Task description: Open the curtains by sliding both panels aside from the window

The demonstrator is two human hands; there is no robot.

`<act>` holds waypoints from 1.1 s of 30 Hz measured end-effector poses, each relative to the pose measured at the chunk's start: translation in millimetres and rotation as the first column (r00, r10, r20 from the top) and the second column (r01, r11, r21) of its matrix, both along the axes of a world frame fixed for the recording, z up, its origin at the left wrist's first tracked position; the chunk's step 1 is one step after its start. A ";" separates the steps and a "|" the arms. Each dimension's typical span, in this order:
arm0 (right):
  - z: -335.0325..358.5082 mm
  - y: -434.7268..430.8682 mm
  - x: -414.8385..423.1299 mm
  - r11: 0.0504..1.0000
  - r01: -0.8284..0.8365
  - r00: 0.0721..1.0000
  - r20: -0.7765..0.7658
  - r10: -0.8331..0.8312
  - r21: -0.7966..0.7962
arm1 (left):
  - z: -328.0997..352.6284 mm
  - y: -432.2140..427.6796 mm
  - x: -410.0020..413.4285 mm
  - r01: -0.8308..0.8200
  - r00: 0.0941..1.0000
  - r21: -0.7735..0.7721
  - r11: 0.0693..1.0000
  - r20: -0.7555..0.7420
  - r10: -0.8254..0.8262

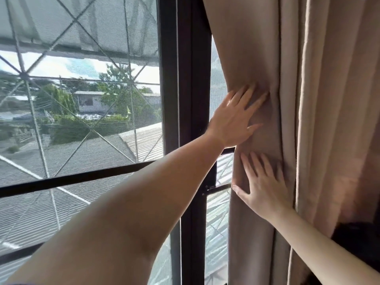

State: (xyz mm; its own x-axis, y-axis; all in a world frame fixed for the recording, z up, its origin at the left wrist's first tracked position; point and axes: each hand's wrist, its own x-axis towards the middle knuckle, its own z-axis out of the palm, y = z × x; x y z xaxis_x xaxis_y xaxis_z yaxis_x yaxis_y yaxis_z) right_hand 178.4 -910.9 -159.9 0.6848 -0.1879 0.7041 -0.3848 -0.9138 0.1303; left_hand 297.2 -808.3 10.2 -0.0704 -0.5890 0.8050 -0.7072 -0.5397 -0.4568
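A beige curtain panel [308, 79] hangs bunched in folds at the right side of the window [82, 99]. My left hand [234, 118] lies flat against the panel's left edge, fingers spread, pressing the cloth rightward. My right hand [263, 186] rests below it, also flat with fingers apart, thumb at the curtain's edge. Neither hand grips the cloth. A narrow strip of glass shows between the dark frame post [191, 120] and the curtain. No second panel is in view.
The window has a mesh screen and a dark horizontal bar [72, 179] across it. A metal latch [213, 188] sits on the frame post near my right hand. Roofs and trees lie outside. A dark object [357, 243] is at the lower right.
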 end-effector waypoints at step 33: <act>-38.4 152.4 -61.9 0.982 -0.182 0.980 -0.070 0.185 0.044 | -41.5 173.8 -78.4 -0.137 0.982 0.058 0.989 -0.120 0.143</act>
State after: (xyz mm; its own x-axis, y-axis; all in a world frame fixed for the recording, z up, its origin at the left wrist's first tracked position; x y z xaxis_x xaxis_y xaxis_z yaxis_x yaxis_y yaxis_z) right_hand 116.4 -758.6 -198.2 0.7599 -0.0793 0.6452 -0.2005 -0.9727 0.1165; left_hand 218.8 -634.5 -31.3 0.1135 -0.6253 0.7721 -0.6789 -0.6162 -0.3992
